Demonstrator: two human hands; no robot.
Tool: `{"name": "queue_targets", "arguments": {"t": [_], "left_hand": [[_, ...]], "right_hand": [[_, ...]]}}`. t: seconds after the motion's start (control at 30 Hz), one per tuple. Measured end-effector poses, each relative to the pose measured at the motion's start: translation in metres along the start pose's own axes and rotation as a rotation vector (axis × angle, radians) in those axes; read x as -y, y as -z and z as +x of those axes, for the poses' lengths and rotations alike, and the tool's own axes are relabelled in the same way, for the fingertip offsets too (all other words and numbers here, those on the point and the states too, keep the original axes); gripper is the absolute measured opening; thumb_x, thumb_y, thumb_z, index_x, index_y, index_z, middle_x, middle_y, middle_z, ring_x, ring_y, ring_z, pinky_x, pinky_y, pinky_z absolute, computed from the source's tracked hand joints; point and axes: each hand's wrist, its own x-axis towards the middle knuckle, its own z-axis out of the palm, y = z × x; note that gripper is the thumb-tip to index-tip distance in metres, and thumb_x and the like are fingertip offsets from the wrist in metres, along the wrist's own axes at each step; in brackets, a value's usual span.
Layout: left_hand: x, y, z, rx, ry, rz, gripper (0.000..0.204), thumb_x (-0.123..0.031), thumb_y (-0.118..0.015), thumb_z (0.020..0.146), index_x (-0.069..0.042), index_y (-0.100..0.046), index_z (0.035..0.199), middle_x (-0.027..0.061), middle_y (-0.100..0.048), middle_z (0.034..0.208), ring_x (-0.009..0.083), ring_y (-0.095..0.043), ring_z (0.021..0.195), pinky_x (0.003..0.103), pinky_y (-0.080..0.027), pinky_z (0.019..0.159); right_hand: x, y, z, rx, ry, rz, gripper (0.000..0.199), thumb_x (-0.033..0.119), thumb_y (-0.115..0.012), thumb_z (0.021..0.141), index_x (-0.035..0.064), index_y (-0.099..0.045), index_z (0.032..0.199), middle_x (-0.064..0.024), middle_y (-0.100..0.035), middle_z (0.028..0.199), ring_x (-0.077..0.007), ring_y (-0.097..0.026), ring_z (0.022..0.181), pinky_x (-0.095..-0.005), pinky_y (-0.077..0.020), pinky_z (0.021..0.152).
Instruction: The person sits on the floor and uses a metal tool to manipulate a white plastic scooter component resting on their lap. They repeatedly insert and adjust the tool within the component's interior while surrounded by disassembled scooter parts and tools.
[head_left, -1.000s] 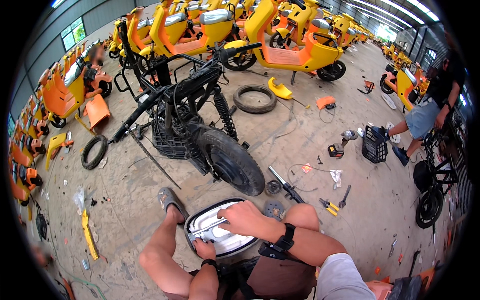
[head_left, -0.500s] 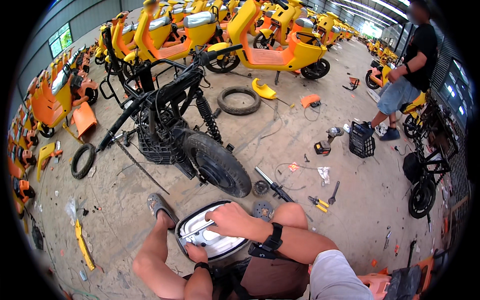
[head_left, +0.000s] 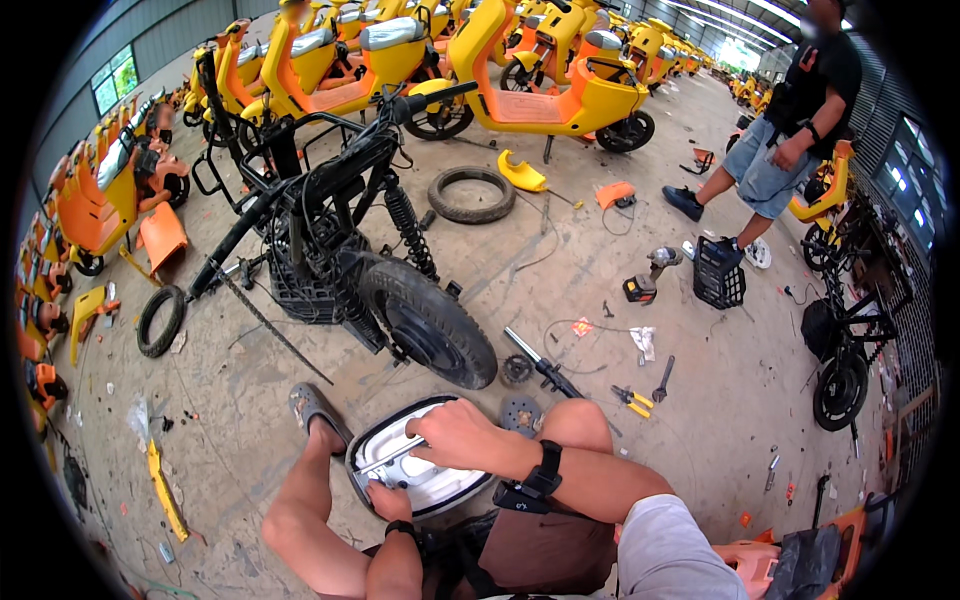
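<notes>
**Working on a scooter cover panel on the floor**

A stripped black scooter frame (head_left: pixel 330 250) stands on the concrete floor (head_left: pixel 560 280), its front wheel (head_left: pixel 430 325) just ahead of the seated person. Between the knees lies a white cover panel (head_left: pixel 420 470), tilted up. The right hand (head_left: pixel 455 435) grips its upper rim, fingers curled over the edge. The left hand (head_left: pixel 388 500) is clenched on a slim metal tool (head_left: pixel 385 462) laid across the panel. The step looks like prying or loosening a fitting; steady bracing seems needed next.
</notes>
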Motion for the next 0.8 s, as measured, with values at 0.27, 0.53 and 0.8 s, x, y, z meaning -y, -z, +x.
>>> {"name": "queue_targets", "arguments": {"t": [0.27,0.53,0.8], "left_hand": [[-0.0060,0.0048,-0.0018,0.012,-0.013,0.006,0.032,-0.003,-0.070,0.075,0.001,-0.051,0.100,0.0222,-0.054,0.105,0.0439,-0.056,0.100,0.050,-0.047,0.084],[-0.0042,0.0023,0.0009,-0.023,0.027,-0.014,0.032,-0.001,-0.070,0.073,0.002,-0.051,0.099,0.0221,-0.054,0.105,0.0442,-0.056,0.100,0.050,-0.047,0.084],[-0.0035,0.0023,-0.0007,-0.019,-0.011,-0.063,0.029,0.002,-0.066,0.075,0.003,-0.051,0.100,0.0227,-0.054,0.106,0.0452,-0.055,0.100,0.049,-0.046,0.085]], "right_hand": [[-0.0002,-0.0022,0.0008,0.007,-0.002,-0.007,0.031,0.032,-0.073,0.079,0.0059,-0.072,0.095,-0.0153,-0.070,0.076,-0.0327,-0.068,0.073,-0.0416,-0.0530,0.066],[0.0014,0.0007,0.0002,0.030,-0.007,-0.009,0.031,0.032,-0.072,0.079,0.0062,-0.072,0.096,-0.0154,-0.070,0.077,-0.0328,-0.068,0.074,-0.0417,-0.0527,0.067],[0.0023,0.0032,0.0010,0.054,-0.026,-0.010,0.031,0.032,-0.071,0.080,0.0063,-0.072,0.097,-0.0160,-0.070,0.077,-0.0331,-0.068,0.075,-0.0420,-0.0524,0.067]]}}
